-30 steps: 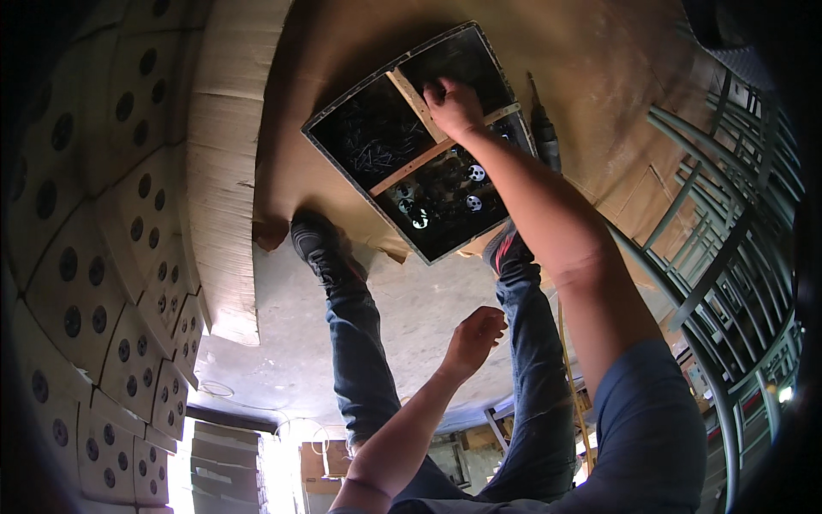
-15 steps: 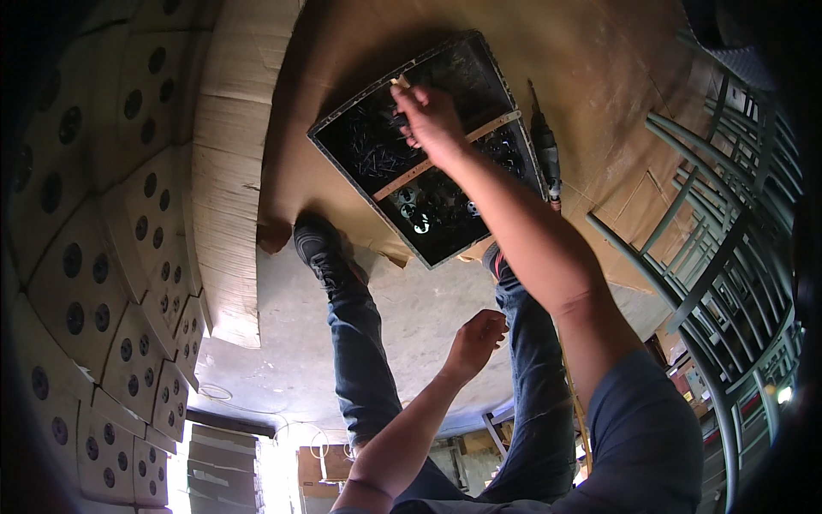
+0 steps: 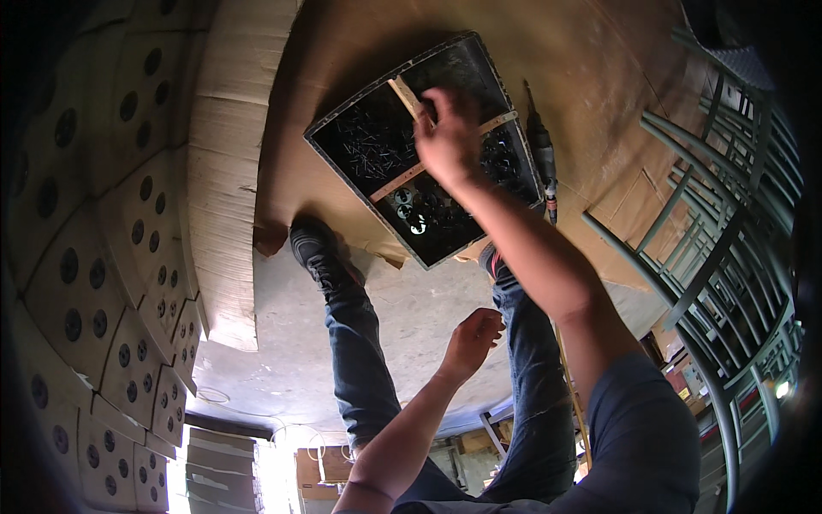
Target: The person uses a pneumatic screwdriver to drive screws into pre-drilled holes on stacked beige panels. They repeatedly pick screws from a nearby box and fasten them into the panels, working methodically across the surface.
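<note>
Fingers [image 3: 441,107] of the right hand [image 3: 447,137] are curled into the divided tray [image 3: 342,163] at upper centre, 3 compartments seen, grasp not discernible; left hand [image 3: 473,337] is held loosely curled, empty, at mid-frame. Vs. earlier frame, right hand was shifted leftward to the wooden divider [image 3: 402,94]. 1 screwdriver [image 3: 542,150] lies right of tray; small dark parts too fine to identify, 1 shoe [image 3: 315,248] partly hidden.

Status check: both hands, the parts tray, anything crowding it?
Right hand down in the divided black tray of small metal parts, at the wooden divider. Left hand loosely curled, holding nothing visible. Power tool lies beside tray's edge.
</note>
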A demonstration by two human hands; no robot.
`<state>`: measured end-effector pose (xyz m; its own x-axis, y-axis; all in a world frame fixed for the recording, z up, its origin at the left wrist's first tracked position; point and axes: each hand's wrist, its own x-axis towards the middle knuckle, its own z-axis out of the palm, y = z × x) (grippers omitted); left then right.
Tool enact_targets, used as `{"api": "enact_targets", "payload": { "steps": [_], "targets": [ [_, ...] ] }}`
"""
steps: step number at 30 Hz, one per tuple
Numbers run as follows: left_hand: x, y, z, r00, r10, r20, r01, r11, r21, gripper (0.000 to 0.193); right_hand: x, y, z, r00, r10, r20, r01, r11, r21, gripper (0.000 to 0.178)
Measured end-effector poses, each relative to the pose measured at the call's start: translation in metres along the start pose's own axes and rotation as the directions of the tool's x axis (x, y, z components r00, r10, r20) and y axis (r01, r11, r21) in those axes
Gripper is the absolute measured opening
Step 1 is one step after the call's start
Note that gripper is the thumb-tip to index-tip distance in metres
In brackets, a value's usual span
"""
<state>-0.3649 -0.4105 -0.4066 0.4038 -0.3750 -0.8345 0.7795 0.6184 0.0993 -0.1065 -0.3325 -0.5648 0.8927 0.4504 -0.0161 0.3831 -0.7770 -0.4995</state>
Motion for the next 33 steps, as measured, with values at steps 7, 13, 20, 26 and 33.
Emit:
{"api": "enact_targets", "payload": {
  "steps": [7, 13, 20, 26, 33],
  "targets": [
    [-0.001, -0.002, 0.003, 1.000, 0.013, -0.009, -0.013, 1.000, 0.011, 0.023, 0.025, 0.071, 0.029, 0.958, 0.278, 0.073, -0.243, 0.918, -0.315, 0.046],
    [0.001, -0.001, 0.001, 0.999, 0.011, -0.032, -0.011, 1.000, 0.000, 0.021, 0.008, 0.069, 0.029, 0.972, 0.225, 0.066, -0.230, 0.970, 0.075, 0.041],
    [0.001, -0.001, 0.001, 1.000, -0.005, -0.023, 0.006, 1.000, 0.009, 0.023, 0.034, 0.088, 0.039, 0.981, 0.020, 0.192, 0.014, 0.985, -0.172, 0.046],
    [0.004, -0.004, 0.002, 0.999, -0.018, -0.028, 0.019, 1.000, 0.013, 0.024, 0.026, 0.092, 0.041, 0.879, -0.053, 0.474, 0.102, 0.992, -0.079, 0.044],
    [0.007, -0.010, 0.002, 1.000, -0.020, -0.019, 0.020, 1.000, -0.016, 0.025, 0.018, 0.104, 0.022, 0.808, -0.203, 0.553, 0.251, 0.968, -0.011, 0.053]
  ]
}}
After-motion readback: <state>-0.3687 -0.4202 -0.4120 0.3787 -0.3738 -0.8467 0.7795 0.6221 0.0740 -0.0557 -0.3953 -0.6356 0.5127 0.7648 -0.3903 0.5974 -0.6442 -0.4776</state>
